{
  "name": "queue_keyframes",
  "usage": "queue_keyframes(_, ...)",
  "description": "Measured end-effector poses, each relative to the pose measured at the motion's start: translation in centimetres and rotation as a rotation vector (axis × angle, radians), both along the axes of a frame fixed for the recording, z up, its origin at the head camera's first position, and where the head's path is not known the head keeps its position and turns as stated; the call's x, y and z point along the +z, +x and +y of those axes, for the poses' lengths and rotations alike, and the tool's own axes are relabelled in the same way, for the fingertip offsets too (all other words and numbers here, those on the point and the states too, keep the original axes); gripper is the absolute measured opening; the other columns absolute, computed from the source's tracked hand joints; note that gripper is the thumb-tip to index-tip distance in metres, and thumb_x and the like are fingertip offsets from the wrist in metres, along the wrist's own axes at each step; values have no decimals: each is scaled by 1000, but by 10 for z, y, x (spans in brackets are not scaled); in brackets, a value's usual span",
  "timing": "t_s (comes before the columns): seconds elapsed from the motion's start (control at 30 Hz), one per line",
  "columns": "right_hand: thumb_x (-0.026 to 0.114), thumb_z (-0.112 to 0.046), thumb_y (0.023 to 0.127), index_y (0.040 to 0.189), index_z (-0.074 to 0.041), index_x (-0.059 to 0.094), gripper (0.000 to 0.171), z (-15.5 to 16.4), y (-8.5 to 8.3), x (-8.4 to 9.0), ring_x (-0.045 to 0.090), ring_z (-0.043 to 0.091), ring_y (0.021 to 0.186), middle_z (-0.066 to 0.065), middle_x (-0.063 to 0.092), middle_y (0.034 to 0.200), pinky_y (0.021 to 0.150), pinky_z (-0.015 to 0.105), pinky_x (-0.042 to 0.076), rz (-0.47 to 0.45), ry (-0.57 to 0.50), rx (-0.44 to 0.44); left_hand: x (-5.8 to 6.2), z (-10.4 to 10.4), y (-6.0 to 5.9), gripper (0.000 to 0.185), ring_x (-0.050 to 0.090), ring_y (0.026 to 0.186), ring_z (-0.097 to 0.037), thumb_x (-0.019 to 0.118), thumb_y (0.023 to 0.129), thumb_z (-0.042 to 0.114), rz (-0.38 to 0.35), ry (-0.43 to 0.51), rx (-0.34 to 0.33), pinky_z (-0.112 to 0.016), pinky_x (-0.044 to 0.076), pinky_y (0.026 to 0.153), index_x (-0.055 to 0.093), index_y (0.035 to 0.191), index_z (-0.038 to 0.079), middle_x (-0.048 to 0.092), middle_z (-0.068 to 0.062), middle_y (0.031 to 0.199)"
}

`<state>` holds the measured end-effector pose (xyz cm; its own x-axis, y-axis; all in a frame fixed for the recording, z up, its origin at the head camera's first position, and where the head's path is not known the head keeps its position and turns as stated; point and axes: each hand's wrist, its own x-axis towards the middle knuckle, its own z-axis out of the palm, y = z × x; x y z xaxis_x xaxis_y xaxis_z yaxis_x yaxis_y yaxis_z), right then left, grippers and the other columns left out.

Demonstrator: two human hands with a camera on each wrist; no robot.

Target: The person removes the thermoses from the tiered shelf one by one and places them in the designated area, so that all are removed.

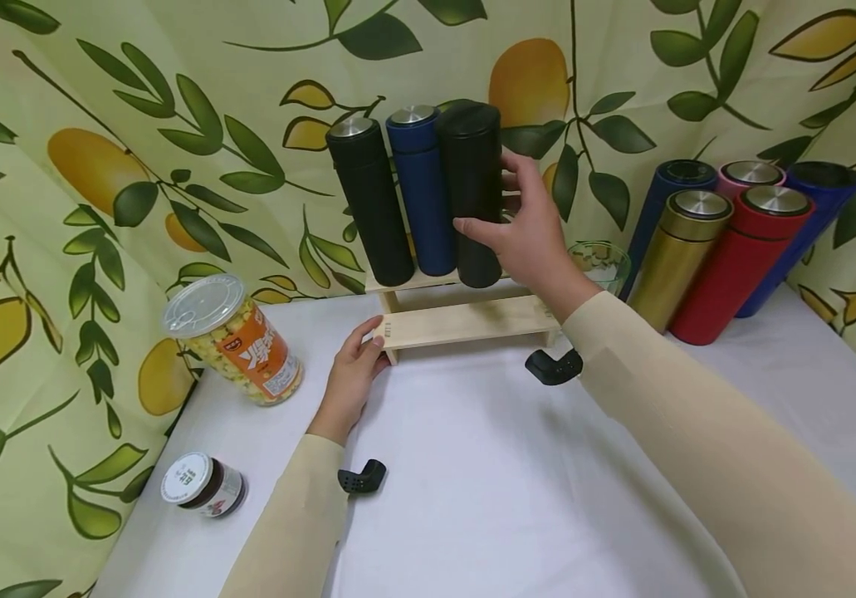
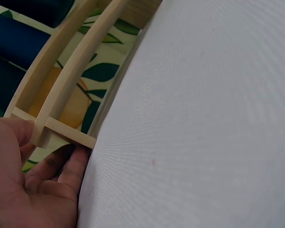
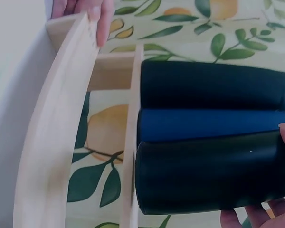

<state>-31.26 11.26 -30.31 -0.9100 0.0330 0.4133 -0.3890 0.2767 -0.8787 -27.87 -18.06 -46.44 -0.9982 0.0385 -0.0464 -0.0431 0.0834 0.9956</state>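
A small two-tier wooden rack stands against the curtain. On its upper tier are a black thermos with a silver lid top and a blue thermos beside it. My right hand grips a second, all-black thermos at the right of the blue one, thumb in front and fingers round its far side. Its base meets the upper board in the right wrist view. With thumb and fingers, my left hand holds the left end of the rack's lower board.
Several thermoses, among them a gold one and a red one, stand at the right beside a clear green-rimmed glass. At the left are a popcorn tub and a small jar. A patterned curtain hangs behind.
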Motion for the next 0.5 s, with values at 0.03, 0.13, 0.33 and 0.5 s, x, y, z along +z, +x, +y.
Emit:
queue_keyframes(0.03,90,-19,94,165,-25,40,87,0,3,0,55,25,128,7,51,150,102,47,52,5,-9,6,0,0,0,46,58,139,-27,51,118,18,4,2,-5,-34,53,110,51,164,22,52,-16,160)
queue_keyframes(0.13,91,-19,94,163,-25,42,85,0,15,0,56,25,127,6,52,148,101,51,54,18,-34,33,1,0,1,46,58,140,-26,51,118,17,9,1,-6,-34,53,110,51,164,22,51,-15,161)
queue_keyframes(0.33,92,-13,91,159,-19,46,83,3,41,-6,59,26,125,6,57,143,102,56,53,58,-61,90,2,1,1,47,57,140,-27,50,118,16,10,16,-9,-37,52,112,50,165,20,49,-16,162)
queue_keyframes(0.5,92,-7,89,159,-14,46,84,7,60,-12,60,28,125,7,56,143,103,56,54,87,-58,122,0,2,1,47,57,140,-27,50,118,16,7,20,-10,-37,53,111,50,165,20,49,-15,163)
